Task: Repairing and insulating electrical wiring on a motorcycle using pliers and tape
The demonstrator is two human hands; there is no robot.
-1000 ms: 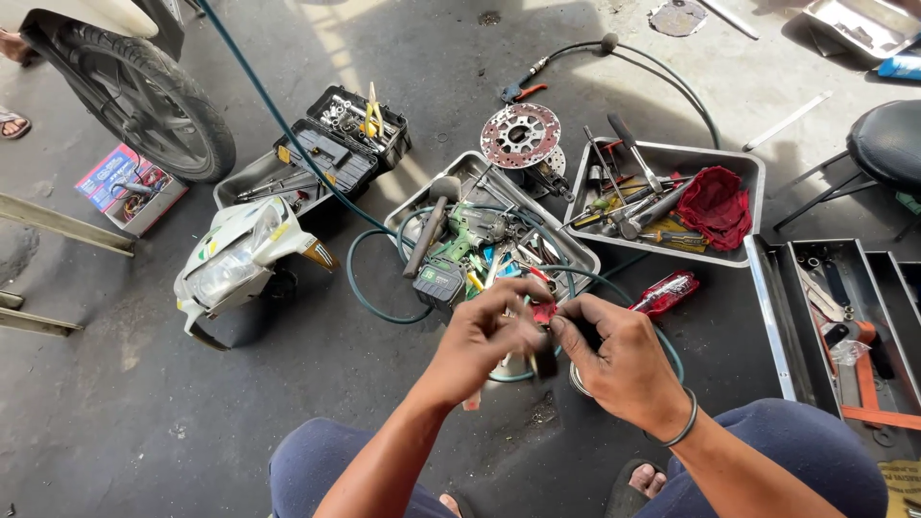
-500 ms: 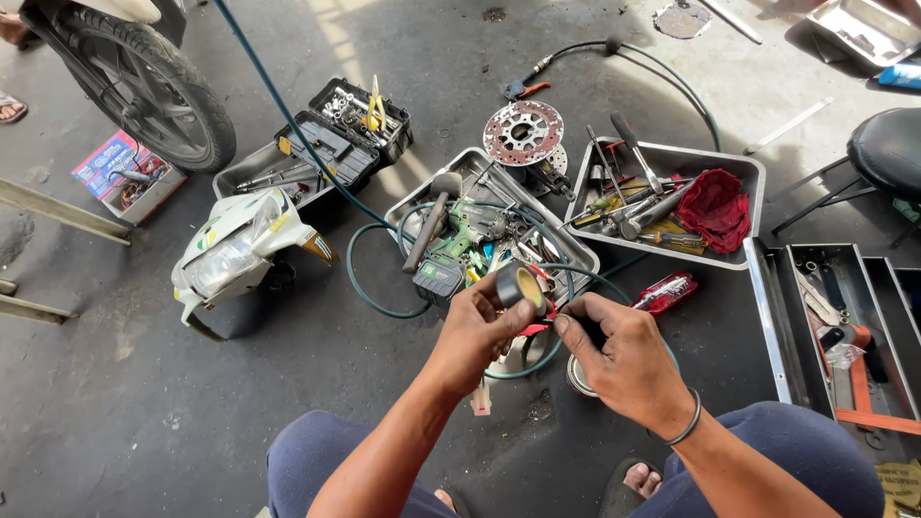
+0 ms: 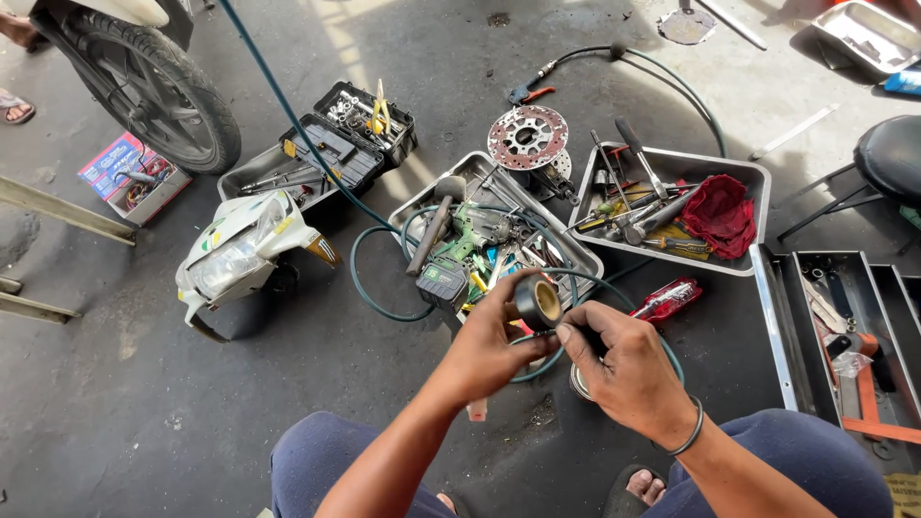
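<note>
**Tape roll in both my hands**

I am sitting low over the floor, my knees cut off at the bottom edge. My left hand (image 3: 494, 350) is closing around a roll of black tape (image 3: 538, 301), holding it up on its edge; my right hand (image 3: 628, 369) is pinching something at the roll's lower rim, but my thumb is hiding what it is. A green hose (image 3: 369, 297) is looping beneath my hands. Beyond them a metal tray (image 3: 585, 261) is lying crammed with tools too tangled to tell apart. Further off, a brake disc (image 3: 526, 136) is resting flat, and a motorbike wheel (image 3: 158, 91) is running out of view at the top left.
</note>
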